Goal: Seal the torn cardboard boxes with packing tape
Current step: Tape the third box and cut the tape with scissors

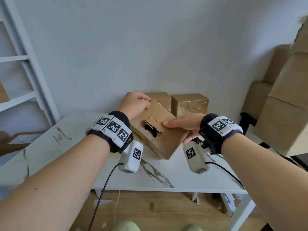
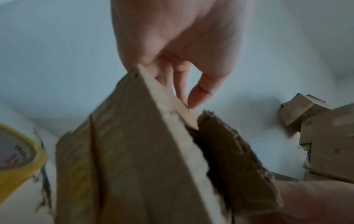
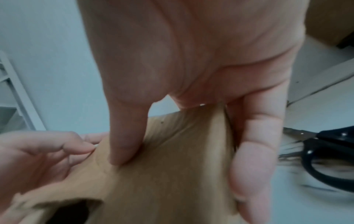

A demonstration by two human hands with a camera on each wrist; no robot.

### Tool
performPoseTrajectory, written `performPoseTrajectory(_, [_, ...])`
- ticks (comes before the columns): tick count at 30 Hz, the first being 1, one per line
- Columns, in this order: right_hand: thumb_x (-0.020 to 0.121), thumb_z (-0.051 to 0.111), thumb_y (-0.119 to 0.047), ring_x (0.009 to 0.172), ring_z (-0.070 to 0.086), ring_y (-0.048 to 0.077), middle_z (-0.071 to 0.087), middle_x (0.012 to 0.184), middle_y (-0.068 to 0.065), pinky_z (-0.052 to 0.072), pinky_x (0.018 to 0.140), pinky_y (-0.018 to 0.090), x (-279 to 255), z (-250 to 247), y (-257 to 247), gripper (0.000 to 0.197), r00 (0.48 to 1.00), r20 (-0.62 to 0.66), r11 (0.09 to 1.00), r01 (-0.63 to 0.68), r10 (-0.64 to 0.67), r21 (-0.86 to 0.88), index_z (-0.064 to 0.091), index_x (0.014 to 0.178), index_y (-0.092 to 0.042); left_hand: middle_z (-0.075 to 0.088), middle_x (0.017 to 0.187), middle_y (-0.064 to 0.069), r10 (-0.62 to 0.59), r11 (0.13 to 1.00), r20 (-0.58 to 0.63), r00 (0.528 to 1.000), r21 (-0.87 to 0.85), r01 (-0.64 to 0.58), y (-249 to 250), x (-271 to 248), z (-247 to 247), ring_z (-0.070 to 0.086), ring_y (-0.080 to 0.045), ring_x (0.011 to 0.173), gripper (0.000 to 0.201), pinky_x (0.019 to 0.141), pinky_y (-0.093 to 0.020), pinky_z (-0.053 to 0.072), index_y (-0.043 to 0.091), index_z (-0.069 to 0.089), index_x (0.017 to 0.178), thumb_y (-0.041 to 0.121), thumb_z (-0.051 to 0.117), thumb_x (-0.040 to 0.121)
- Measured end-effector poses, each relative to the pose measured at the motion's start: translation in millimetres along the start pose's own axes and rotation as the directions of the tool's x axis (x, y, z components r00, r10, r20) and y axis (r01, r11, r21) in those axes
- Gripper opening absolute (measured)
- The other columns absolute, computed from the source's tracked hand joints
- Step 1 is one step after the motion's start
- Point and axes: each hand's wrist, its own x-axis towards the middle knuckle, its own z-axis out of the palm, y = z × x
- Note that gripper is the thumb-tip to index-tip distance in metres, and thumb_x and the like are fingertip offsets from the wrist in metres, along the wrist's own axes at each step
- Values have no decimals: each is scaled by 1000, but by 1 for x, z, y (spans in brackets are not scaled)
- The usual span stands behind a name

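A torn cardboard box (image 1: pixel 166 142) is held tilted above the white marble table (image 1: pixel 175 179), a ragged hole (image 1: pixel 152 131) in its upper face. My left hand (image 1: pixel 146 103) grips its raised far corner, fingers curled over the edge (image 2: pixel 180 84). My right hand (image 1: pixel 177 130) holds its right edge, with the thumb (image 3: pixel 124 144) pressed on the top face and the fingers (image 3: pixel 249 166) beneath. A yellow tape roll (image 2: pixel 17 159) lies on the table to the left of the box, mostly hidden behind my left wrist in the head view.
Two more cardboard boxes stand against the wall behind: a tape-wrapped one (image 1: pixel 190 104) and a partly hidden one (image 1: pixel 158 95). Black-handled scissors (image 3: pixel 329 154) lie on the table to the right. Large stacked boxes (image 1: pixel 283 105) fill the right side; a white shelf frame (image 1: pixel 25 64) stands left.
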Motion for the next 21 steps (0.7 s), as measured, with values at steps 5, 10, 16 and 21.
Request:
performPoseTrajectory(5, [65,76,-56,92,70,24,68,109,7,57,85,40,8,-6,11,68,998,-47,999,-31,30,-9,59,117,-16,61,85,6,-14,997,69,997,-69,19,-3,0,8,53,-9,82,30,70,-18,43,17,69,91,-3,50,79])
performPoseTrajectory(10, [61,74,-63,97,65,20,65,112,0,55,85,35,7,-17,18,70,997,-74,980,-48,34,-193,61,118,-25,63,109,1,-72,995,371,926,-40,93,-6,0,17,57,-18,102,58,80,-28,48,31,63,113,-6,50,71])
performPoseTrajectory(16, [57,87,-36,109,61,25,63,119,5,49,96,47,2,-8,4,66,989,-1,989,147,-147,33,54,113,-25,58,111,-9,-176,984,529,830,64,168,3,1,20,58,-17,79,75,52,-20,51,36,51,132,-14,50,77])
performPoseTrajectory(21, [32,84,-66,136,35,26,23,154,4,36,108,47,10,4,-14,148,978,-7,969,205,-207,-136,-2,149,-35,49,137,2,-264,959,534,803,232,161,-4,1,20,54,-24,115,72,98,-52,44,47,36,138,1,53,86])
